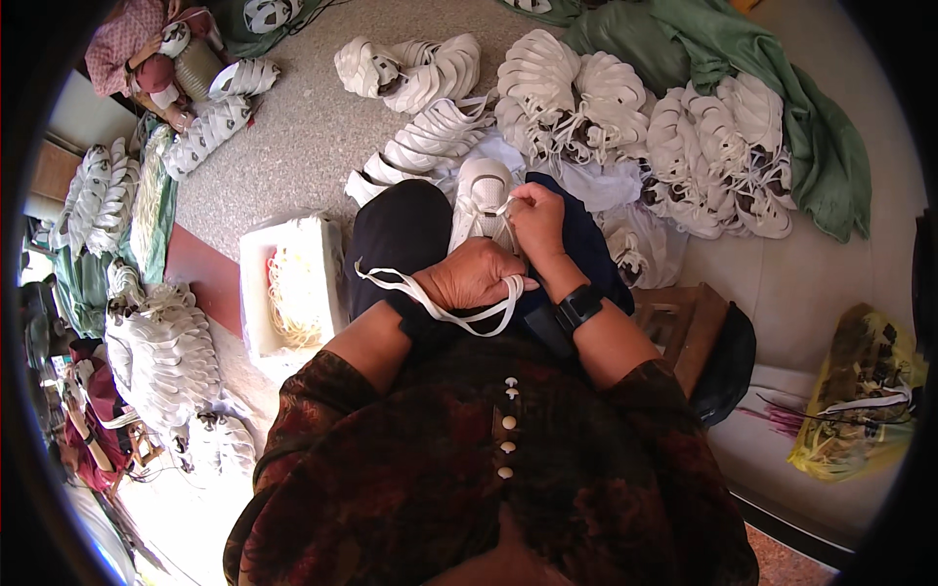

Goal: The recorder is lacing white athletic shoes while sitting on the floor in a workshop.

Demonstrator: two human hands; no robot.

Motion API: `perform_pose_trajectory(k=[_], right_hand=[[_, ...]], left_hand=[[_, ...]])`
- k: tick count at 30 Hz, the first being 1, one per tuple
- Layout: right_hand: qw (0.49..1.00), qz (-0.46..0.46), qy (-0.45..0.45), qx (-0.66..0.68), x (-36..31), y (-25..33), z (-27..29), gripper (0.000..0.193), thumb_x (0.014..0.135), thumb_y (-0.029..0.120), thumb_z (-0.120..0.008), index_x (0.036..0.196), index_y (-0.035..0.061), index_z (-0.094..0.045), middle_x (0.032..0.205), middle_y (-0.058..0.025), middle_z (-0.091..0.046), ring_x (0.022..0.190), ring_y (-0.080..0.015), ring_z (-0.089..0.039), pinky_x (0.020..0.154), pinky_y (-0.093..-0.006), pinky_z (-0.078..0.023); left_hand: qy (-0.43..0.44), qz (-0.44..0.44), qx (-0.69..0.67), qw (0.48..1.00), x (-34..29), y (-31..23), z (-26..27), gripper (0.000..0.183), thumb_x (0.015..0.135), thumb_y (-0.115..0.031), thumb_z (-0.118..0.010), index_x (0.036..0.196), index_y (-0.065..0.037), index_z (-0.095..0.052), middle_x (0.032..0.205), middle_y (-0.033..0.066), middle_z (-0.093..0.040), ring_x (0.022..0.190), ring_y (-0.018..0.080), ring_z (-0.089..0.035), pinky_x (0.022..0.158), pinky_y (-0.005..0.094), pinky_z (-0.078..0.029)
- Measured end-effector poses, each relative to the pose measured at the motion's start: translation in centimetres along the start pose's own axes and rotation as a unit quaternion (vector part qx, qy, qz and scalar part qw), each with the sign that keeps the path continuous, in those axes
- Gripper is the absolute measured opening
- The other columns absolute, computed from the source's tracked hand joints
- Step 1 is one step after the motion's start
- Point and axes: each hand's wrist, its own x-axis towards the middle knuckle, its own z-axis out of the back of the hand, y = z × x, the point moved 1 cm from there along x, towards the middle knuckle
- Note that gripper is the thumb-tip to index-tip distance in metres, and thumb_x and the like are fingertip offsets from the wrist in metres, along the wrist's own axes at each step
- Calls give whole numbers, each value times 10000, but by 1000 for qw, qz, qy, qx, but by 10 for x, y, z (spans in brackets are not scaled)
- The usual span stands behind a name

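Observation:
A white shoe upper [484, 186] rests between my knees, its toe pointing away from me. My left hand [477, 273] is closed over its near end. A white shoelace [430, 308] passes through that hand, and its slack hangs in a loop toward my left knee and in front of my body. At the right side of the lacing, my right hand [539, 225] pinches the lace with thumb and forefinger close to the eyelets. My left fingers partly cover the opening of the upper.
Nested white uppers [576, 98] lie in stacks ahead, beside a green cloth [821, 146]. On my left stands a white box [256, 303] of loose laces. A wooden stool [684, 327] and a yellow bag [860, 400] are at right. Another person [127, 49] sits far left.

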Motion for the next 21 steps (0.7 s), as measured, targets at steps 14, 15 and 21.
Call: perform_pose_trajectory(k=[14, 15, 21], right_hand=[[844, -323, 277, 327, 14, -11, 26, 140, 797, 131, -629, 841, -2, -622, 710, -14, -578, 578, -74, -471, 536, -190, -382], [842, -323, 279, 330, 15, -5, 22, 140, 797, 131, -629, 841, -2, -622, 710, -14, -578, 578, -74, -471, 536, -190, -382], [872, -326, 271, 244, 19, 7, 12, 146, 780, 165, -653, 778, 22, -623, 628, 34, -521, 490, -34, -378, 461, -183, -289]], left_hand=[[3, 1, -12, 1000, -1, -1, 0, 346, 857, -231, -580, 604, -6, -508, 560, 164, -487, 528, 342, -514, 497, 378, -402], [-8, -8, -17, 1000, -1, -2, 1, 344, 857, -225, -579, 603, -5, -504, 556, 162, -483, 525, 341, -510, 496, 374, -400], [-14, 10, -60, 998, 0, -6, 2, 328, 855, -188, -580, 603, 4, -493, 545, 158, -472, 505, 318, -500, 489, 361, -392]])
